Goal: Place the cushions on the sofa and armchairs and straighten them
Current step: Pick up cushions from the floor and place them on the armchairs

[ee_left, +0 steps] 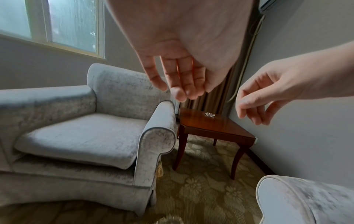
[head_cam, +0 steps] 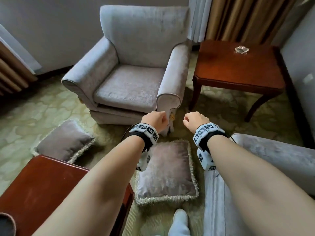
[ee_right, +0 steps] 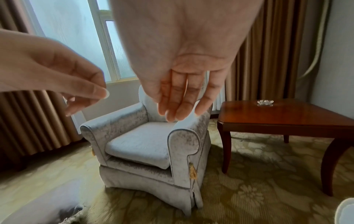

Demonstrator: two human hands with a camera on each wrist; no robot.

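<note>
Carpeted sitting room, olive carpet (head_cam: 42, 108) with a pale floral pattern, grey walls, tan pleated curtains (head_cam: 245, 17) and a frosted window (ee_left: 72, 25) behind. Item one: grey velvet armchair (head_cam: 136, 65), seat bare, gold tassels hanging at the front of each arm. Item two: fringed mauve cushion (head_cam: 167, 172) lying flat on the carpet directly below my wrists, just in front of the armchair's near arm. Item three: second fringed cushion (head_cam: 64, 142), also on the carpet, to the left, tilted against the corner of a dark wooden table (head_cam: 39, 189). Item four: second grey upholstered seat (head_cam: 276, 154) at lower right; I see only its rolled arm, so I cannot tell sofa from armchair. Item five: red-brown side table (head_cam: 238, 67) between the armchair and the right wall, carrying a small clear glass dish (head_cam: 241, 49). I hold my left hand (head_cam: 155, 120) and right hand (head_cam: 196, 119) out in the air side by side above the nearer cushion, apart from each other, fingers loosely curled and relaxed, nothing held, touching nothing. Both wrists wear black straps with white blocks of square black-and-white coded markers (head_cam: 145, 129); I can read no lettering, brand or label anywhere. A light-socked foot (head_cam: 179, 222) shows at the bottom edge.
</note>
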